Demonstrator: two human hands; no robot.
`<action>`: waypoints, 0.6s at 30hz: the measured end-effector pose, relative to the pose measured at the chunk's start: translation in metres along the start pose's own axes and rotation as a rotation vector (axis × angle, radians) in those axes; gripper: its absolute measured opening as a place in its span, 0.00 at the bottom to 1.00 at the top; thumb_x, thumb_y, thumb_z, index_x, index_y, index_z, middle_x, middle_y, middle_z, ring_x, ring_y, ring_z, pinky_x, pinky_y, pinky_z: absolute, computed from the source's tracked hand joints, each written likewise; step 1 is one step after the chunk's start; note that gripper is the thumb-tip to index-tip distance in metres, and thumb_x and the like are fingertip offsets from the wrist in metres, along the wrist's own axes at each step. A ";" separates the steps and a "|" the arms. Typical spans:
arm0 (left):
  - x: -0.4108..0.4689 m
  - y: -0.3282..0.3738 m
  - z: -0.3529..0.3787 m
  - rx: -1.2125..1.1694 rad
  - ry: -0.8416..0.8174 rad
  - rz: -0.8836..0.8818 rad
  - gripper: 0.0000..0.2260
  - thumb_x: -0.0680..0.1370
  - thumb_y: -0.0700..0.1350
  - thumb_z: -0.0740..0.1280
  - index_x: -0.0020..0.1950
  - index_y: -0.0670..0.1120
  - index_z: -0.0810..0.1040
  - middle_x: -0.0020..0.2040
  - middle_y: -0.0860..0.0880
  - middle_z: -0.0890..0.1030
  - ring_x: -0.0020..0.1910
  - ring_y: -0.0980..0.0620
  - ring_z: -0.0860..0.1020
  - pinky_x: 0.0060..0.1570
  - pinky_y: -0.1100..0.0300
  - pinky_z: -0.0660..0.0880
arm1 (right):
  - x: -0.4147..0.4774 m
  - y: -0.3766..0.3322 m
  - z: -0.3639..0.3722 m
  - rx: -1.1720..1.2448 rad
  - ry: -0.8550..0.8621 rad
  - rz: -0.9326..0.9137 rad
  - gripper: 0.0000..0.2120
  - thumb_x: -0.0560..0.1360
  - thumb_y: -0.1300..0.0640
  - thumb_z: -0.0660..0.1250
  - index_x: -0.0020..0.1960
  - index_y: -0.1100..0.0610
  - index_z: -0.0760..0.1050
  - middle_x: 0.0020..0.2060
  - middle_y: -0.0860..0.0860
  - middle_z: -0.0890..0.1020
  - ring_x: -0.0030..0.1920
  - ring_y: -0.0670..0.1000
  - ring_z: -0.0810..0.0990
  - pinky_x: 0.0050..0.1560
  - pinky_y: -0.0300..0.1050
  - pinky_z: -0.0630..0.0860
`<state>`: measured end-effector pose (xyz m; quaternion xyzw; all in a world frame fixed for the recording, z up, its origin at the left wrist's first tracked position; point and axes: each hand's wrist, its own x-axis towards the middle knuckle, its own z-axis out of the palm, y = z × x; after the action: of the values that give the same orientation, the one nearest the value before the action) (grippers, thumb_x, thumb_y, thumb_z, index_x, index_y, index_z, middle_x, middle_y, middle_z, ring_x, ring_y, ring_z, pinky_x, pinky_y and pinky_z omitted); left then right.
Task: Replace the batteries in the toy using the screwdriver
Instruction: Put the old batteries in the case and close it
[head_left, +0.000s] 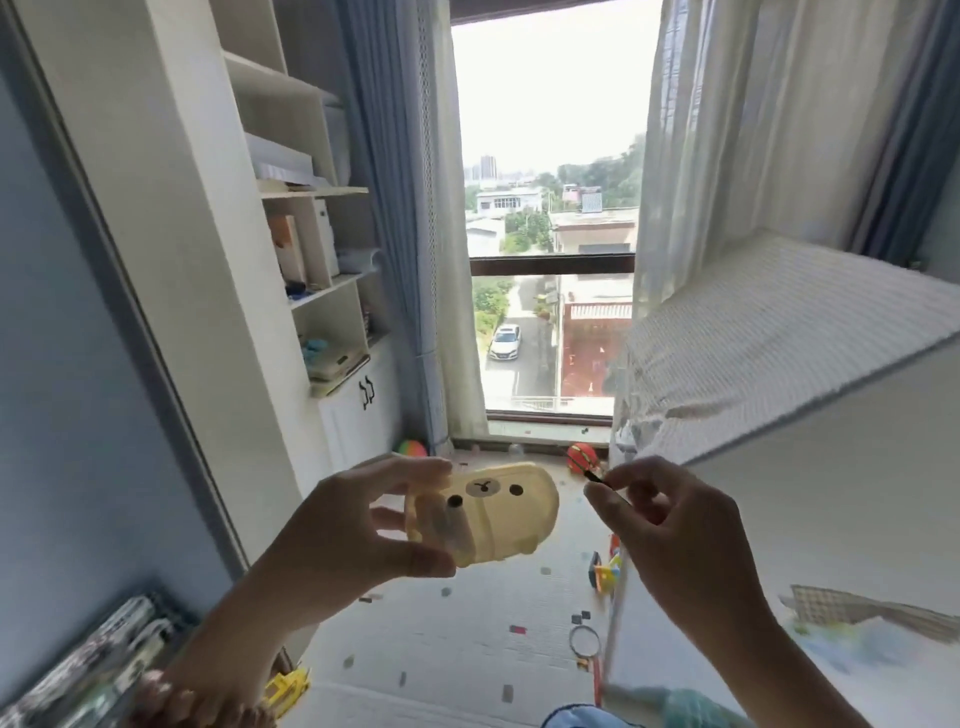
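A yellow, translucent bear-faced toy (498, 512) is held in the air in front of me, face towards the camera. My left hand (343, 530) grips its left end, thumb below and fingers above and behind. To the right, a little apart from the toy, my right hand (670, 535) pinches a small thin dark object (597, 478) between thumb and fingertips; only its tip shows, and I cannot tell whether it is a screw or the screwdriver's tip. No batteries are visible.
A bed with a white mesh mattress (779, 353) stands at the right. White shelves and a cupboard (332, 312) line the left wall. Balls (582, 457) and small toys (605, 571) lie on the patterned floor mat (467, 649) before the window (550, 260).
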<state>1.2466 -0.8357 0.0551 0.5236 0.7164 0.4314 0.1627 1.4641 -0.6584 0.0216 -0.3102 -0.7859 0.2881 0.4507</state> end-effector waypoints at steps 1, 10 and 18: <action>0.006 -0.009 -0.005 0.004 0.009 0.000 0.34 0.58 0.49 0.84 0.62 0.60 0.79 0.57 0.63 0.82 0.54 0.58 0.83 0.52 0.58 0.82 | 0.007 0.001 0.011 -0.011 -0.011 -0.010 0.06 0.70 0.51 0.78 0.42 0.44 0.81 0.30 0.45 0.83 0.31 0.46 0.82 0.34 0.33 0.78; 0.124 -0.089 -0.038 0.000 0.043 -0.017 0.33 0.57 0.45 0.84 0.59 0.58 0.80 0.55 0.62 0.83 0.53 0.57 0.83 0.49 0.62 0.82 | 0.111 0.055 0.117 -0.032 -0.008 -0.005 0.05 0.70 0.51 0.79 0.41 0.46 0.83 0.30 0.40 0.80 0.31 0.41 0.80 0.34 0.31 0.76; 0.262 -0.140 -0.072 -0.002 0.039 -0.010 0.33 0.58 0.45 0.84 0.60 0.59 0.80 0.56 0.63 0.82 0.54 0.56 0.83 0.50 0.62 0.81 | 0.236 0.092 0.191 -0.070 0.019 0.025 0.07 0.69 0.52 0.79 0.39 0.46 0.81 0.30 0.45 0.81 0.33 0.46 0.81 0.38 0.48 0.81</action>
<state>1.0076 -0.6461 0.0431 0.5113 0.7216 0.4415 0.1513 1.2215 -0.4565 -0.0024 -0.3382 -0.7871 0.2633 0.4435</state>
